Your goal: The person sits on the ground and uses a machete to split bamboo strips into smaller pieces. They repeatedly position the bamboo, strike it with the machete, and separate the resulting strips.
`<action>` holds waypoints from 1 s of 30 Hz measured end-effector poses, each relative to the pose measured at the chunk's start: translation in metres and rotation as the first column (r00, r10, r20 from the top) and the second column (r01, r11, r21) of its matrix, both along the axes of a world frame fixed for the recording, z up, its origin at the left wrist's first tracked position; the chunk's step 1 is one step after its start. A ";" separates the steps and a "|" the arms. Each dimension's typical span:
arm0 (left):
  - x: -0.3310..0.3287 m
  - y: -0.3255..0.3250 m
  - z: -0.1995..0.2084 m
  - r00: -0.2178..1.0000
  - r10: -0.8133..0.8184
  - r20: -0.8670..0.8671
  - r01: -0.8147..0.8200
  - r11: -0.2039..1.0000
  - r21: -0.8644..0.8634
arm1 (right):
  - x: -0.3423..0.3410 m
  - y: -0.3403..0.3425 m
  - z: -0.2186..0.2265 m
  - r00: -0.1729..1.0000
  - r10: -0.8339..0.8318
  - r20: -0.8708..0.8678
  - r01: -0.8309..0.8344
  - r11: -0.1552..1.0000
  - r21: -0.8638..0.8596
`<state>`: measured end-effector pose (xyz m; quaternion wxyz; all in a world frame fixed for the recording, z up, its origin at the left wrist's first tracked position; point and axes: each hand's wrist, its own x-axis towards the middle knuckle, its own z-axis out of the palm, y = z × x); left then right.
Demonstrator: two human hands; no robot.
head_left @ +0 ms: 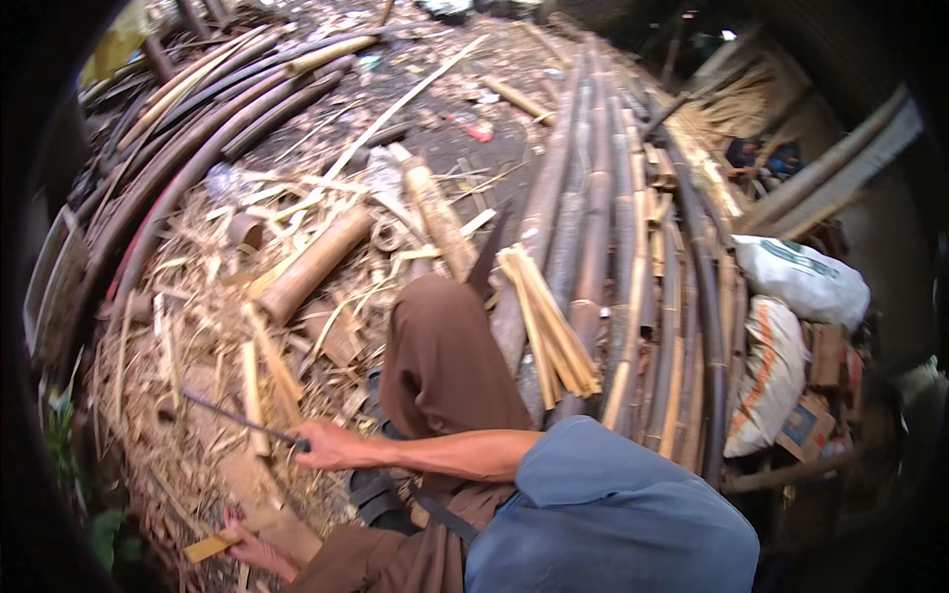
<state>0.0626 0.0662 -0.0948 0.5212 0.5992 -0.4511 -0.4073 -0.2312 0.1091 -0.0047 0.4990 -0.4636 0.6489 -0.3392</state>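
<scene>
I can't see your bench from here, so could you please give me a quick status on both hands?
Right hand gripping dark blade. Left hand pressing flat bamboo strip down. Bamboo offcuts littered close around.

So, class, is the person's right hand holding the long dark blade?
Yes: the right hand grips the handle end of the long dark blade, while the left hand holds a flat bamboo piece.

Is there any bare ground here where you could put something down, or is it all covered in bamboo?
The barest patch is the dark ground between the curved poles on the left and the long straight poles. Around the right hand with its blade and the left hand holding a bamboo slat, shavings and offcuts crowd everything. The sacks fill the right.
</scene>
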 end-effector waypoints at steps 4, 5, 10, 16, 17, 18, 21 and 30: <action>0.040 -0.023 0.023 0.768 0.011 0.641 0.039 0.997 -0.064 | 0.007 -0.009 0.006 0.985 0.174 -0.001 -0.173 0.974 -0.144; 0.034 -0.028 0.022 0.809 0.080 0.582 -0.043 0.996 -0.076 | 0.017 -0.005 -0.025 0.993 0.055 -0.105 -0.094 0.906 -0.413; 0.011 -0.025 0.020 0.938 0.277 0.209 -0.257 0.959 -0.117 | 0.037 0.003 0.027 0.977 0.143 -0.159 -0.162 0.980 -0.113; 0.004 -0.008 0.012 0.894 0.253 0.369 -0.226 0.967 -0.115 | 0.066 0.026 0.042 0.956 0.293 -0.011 -0.292 0.951 -0.104; -0.008 -0.011 0.010 0.893 0.262 0.367 -0.218 0.963 -0.155 | 0.068 0.029 0.043 0.953 0.303 0.004 -0.301 0.947 -0.112; -0.017 -0.012 0.008 0.891 0.269 0.366 -0.209 0.958 -0.196 | 0.072 0.030 0.039 0.944 0.331 -0.002 -0.328 0.937 -0.122; -0.029 -0.010 0.004 0.851 0.268 0.451 -0.112 0.933 -0.341 | 0.083 0.029 0.028 0.924 0.380 -0.031 -0.381 0.915 -0.131; -0.020 0.035 0.070 0.977 0.154 -0.145 -0.160 0.987 -0.028 | 0.086 0.029 -0.018 0.925 0.360 -0.122 -0.371 0.925 -0.086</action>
